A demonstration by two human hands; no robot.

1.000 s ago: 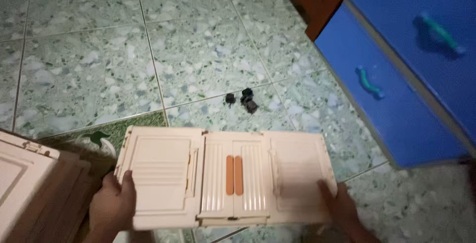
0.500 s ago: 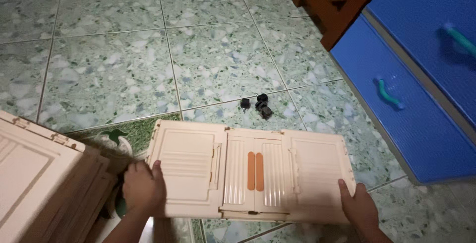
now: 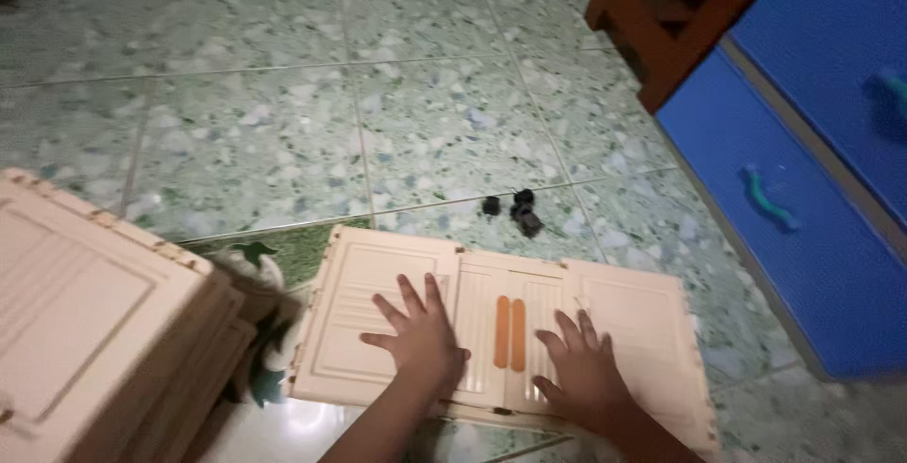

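Observation:
A flat beige plastic panel [image 3: 633,321] with two small doors and two orange handle strips [image 3: 510,333] lies on the tiled floor. My left hand [image 3: 416,335] rests flat on its left door, fingers spread. On the right door, just right of the orange strips, my right hand [image 3: 581,368] presses down with its fingers apart. Neither hand grips anything.
A stack of similar beige panels [image 3: 85,321] sits at the left. Three small black wheels [image 3: 515,210] lie on the floor beyond the panel. A blue drawer cabinet [image 3: 803,189] with teal handles stands at the right, with a brown wooden stool leg [image 3: 661,38] behind it.
The panel now lies flat on the floor. Both hands left its outer edges and moved onto its top face, palms down.

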